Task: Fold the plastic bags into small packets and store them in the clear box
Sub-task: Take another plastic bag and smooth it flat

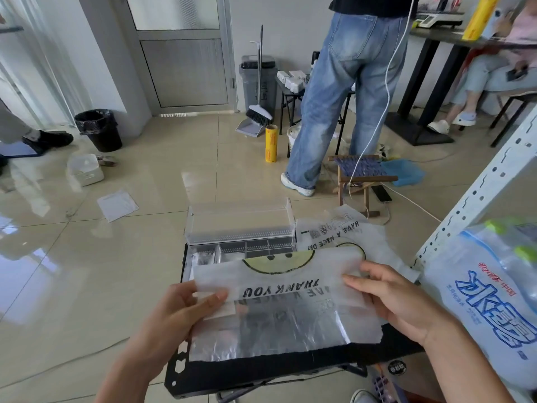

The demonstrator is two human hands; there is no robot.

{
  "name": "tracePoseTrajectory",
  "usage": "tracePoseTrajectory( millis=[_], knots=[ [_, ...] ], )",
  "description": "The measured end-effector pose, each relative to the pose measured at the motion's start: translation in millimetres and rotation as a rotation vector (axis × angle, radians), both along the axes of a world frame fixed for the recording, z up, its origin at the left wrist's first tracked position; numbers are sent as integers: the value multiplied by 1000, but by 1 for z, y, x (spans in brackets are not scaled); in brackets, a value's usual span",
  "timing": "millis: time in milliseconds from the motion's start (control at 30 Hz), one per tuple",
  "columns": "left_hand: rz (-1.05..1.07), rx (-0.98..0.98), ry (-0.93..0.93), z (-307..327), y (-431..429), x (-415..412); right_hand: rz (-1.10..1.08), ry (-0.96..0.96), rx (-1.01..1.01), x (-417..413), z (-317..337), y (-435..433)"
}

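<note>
Tabletop (261,370) carries the bag (276,309), long axis left to right. Box (241,228) stands open just beyond, near edge hidden under the bag. Left hand (180,312) pinches the left end, right hand (398,298) the right end; both equally near.

- The plastic bag (279,289), spread wide above the counter (261,370), covers the near half of the clear box (218,254); only its far compartments lie open from above.
- The box's raised lid (239,221) walls off the far side.
- Just right of the box lies a second bag (337,228). Beyond it, a shelf upright (476,199) and a blue-printed pouch (488,301) crowd that flank.
- Left of the counter is open floor (87,271).
</note>
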State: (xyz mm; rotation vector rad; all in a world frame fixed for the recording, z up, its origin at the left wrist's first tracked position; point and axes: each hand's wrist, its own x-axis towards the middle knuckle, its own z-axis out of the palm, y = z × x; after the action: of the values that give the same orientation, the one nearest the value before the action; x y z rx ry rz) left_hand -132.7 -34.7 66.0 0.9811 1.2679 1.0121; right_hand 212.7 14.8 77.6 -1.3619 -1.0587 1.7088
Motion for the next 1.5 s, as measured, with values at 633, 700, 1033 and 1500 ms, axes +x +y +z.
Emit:
tracePoseTrajectory(
  millis=[633, 700, 1033, 1500],
  knots=[
    [21, 40, -262, 20, -6, 16, -203, 415, -124, -12, -2, 3],
    [48, 25, -349, 24, -6, 15, -202, 435, -124, -10, -1, 2],
    [30, 107, -17, 7, -4, 9, -3, 97, 51, -7, -7, -1],
    [131, 105, 30, 2, 0, 11, -75, -218, 248, -18, -23, 3]
  ],
)
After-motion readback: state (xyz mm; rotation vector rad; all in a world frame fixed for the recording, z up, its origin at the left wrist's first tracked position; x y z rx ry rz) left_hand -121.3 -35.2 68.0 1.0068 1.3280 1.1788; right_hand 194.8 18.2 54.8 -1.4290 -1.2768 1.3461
